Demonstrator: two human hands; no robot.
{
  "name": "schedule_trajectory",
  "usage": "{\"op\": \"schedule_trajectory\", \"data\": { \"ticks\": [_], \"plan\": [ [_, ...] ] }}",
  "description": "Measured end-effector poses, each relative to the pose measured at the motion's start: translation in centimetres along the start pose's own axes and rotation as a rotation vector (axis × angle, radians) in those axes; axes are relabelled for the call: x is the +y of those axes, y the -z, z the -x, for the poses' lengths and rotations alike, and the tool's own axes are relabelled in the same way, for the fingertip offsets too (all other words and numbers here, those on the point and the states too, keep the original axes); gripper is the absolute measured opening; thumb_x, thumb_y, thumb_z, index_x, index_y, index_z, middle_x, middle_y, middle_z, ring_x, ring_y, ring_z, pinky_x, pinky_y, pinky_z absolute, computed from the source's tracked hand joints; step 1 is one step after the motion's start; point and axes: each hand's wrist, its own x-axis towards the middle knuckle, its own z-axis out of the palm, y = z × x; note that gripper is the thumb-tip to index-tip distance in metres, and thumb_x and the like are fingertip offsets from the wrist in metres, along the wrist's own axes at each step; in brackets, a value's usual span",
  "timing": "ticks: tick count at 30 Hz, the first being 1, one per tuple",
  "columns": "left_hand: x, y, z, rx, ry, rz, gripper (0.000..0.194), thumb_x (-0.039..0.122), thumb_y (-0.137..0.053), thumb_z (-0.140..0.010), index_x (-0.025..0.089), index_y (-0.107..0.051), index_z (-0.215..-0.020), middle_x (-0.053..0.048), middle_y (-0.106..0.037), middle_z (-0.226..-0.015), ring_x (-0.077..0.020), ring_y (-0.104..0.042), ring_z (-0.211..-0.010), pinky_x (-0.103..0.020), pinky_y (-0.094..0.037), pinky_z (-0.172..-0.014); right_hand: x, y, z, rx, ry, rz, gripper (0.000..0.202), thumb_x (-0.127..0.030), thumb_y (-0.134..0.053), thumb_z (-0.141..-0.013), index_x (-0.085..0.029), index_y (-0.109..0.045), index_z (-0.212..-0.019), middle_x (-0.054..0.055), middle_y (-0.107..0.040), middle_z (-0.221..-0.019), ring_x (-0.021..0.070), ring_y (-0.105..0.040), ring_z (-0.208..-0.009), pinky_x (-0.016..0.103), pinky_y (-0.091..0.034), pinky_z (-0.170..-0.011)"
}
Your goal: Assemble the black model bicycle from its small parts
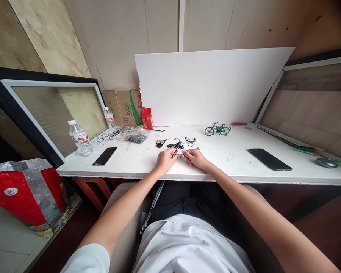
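Note:
My left hand (166, 159) is closed, its fingertips pinching a thin black part (175, 150) that points up and away from me. Close beside it, my right hand (196, 157) is closed too, thumb and forefinger pressed together. Whatever it grips is too small to make out. Small black model parts (170, 145) lie just beyond my fingers, with a little spoked wheel (160, 142) to their left and a thin ring (190, 144) to their right. Farther back on the right stands a green model bicycle (217, 129).
A dark phone (104, 156) lies left, another phone (269, 159) right, near a computer mouse (326, 163). Water bottles (81, 139), black part frames (113, 133), a clear bag of parts (136, 138) and a red box (147, 118) occupy the left. A white board (213, 87) leans at the back.

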Motion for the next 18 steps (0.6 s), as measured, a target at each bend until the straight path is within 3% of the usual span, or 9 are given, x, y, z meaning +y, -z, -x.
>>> {"op": "schedule_trajectory", "data": {
  "ticks": [5,11,18],
  "plan": [
    [-0.05,-0.03,-0.02,-0.002,0.011,0.057,0.022,0.024,-0.076,-0.087,0.022,-0.076,-0.109,-0.004,-0.078,-0.083,-0.0165,-0.071,-0.063,-0.027,-0.055,-0.065,0.20,-0.19,-0.14,0.030,-0.014,-0.080,0.060,-0.077,-0.035,-0.101,-0.025,-0.040,-0.070,-0.002,-0.049,-0.057,0.0158,-0.048,-0.052,0.032,-0.044,-0.060],
    [-0.53,-0.27,-0.27,0.019,0.080,0.258,0.025,0.026,-0.077,-0.087,0.018,-0.072,-0.110,-0.005,-0.074,-0.084,-0.0140,-0.069,-0.063,-0.024,-0.057,-0.059,0.39,-0.23,-0.12,0.111,-0.016,-0.176,0.055,-0.075,-0.031,-0.102,-0.026,-0.038,-0.080,-0.001,-0.047,-0.070,0.0160,-0.049,-0.054,0.033,-0.044,-0.057],
    [-0.26,-0.08,-0.44,0.007,0.112,0.359,0.030,0.033,-0.083,-0.083,0.015,-0.070,-0.103,-0.006,-0.072,-0.083,-0.0152,-0.070,-0.067,-0.027,-0.062,-0.062,-0.13,-0.40,0.31,0.213,0.141,0.162,0.049,-0.061,-0.022,-0.109,-0.026,-0.044,-0.083,0.005,-0.055,-0.077,0.0221,-0.052,-0.070,0.037,-0.045,-0.071]
  ]
}}
